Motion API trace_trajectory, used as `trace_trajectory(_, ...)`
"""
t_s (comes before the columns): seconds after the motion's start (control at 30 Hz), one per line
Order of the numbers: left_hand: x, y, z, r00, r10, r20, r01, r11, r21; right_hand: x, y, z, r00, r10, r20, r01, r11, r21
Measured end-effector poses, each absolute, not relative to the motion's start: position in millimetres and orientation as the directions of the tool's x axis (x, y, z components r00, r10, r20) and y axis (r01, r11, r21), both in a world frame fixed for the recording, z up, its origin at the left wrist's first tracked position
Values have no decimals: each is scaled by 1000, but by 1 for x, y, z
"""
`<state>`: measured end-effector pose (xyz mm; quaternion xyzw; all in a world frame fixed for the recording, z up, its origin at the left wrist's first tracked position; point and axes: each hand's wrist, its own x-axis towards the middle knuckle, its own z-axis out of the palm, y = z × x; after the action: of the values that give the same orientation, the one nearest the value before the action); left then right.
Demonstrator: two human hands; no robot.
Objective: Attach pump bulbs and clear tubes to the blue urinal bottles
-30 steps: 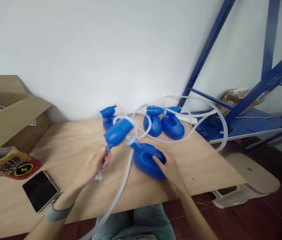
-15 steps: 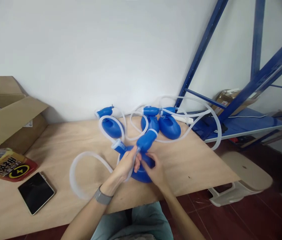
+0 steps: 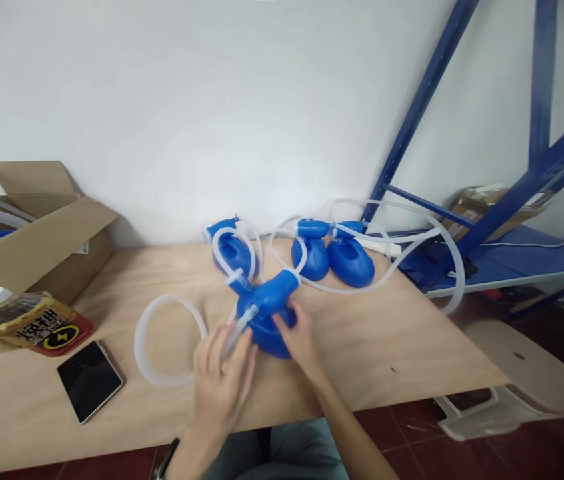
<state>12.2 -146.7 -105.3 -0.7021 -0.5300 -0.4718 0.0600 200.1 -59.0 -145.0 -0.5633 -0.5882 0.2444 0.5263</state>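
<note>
In front of me on the table sits a blue urinal bottle (image 3: 267, 337), its short neck pointing up and left. Lying across its top is a blue funnel-shaped mouthpiece (image 3: 281, 292) with a pale rim and a clear connector at its narrow end. My left hand (image 3: 219, 367) is closed around the clear hose (image 3: 235, 333) just below that connector. On the right side of the bottle, my right hand (image 3: 303, 339) grips it by the handle, with the fingers partly hidden. A wide loop of the hose (image 3: 143, 340) rests to the left of my left hand.
Several similar bottles stand along the wall, among them one blue bottle (image 3: 352, 262) with looping hoses. To the left are a phone (image 3: 90, 381), a drink bottle (image 3: 45, 327) and an open carton (image 3: 82, 220). A blue rack (image 3: 417, 113) and a stool (image 3: 527, 367) are at the right.
My left hand has moved down and left along the hose, away from the mouthpiece. The mouthpiece has swung lower and left over the bottle. My view has turned slightly left.
</note>
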Motion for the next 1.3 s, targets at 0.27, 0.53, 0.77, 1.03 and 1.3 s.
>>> trace_trajectory(0.27,1,-130,-193,2,812,584,877,-282,389,155,-62,-131,-343,884,318,166,391,-905)
trace_trajectory(0.53,-59,-108,-189,-313,870,380,826,52,562,122,-39,-101,-698,658,283,103,483,-870)
trace_trajectory(0.77,-134,-61,-138,-472,876,97,801,381,462,154,1,-127,-680,711,178,340,520,-783)
trace_trajectory(1.03,-167,-5,-144,-515,799,310,848,424,317,92,150,-115,-262,925,274,519,374,-769)
trace_trajectory(1.3,-146,37,-163,-103,925,366,991,64,118,100,134,-129,-318,906,280,586,420,-693)
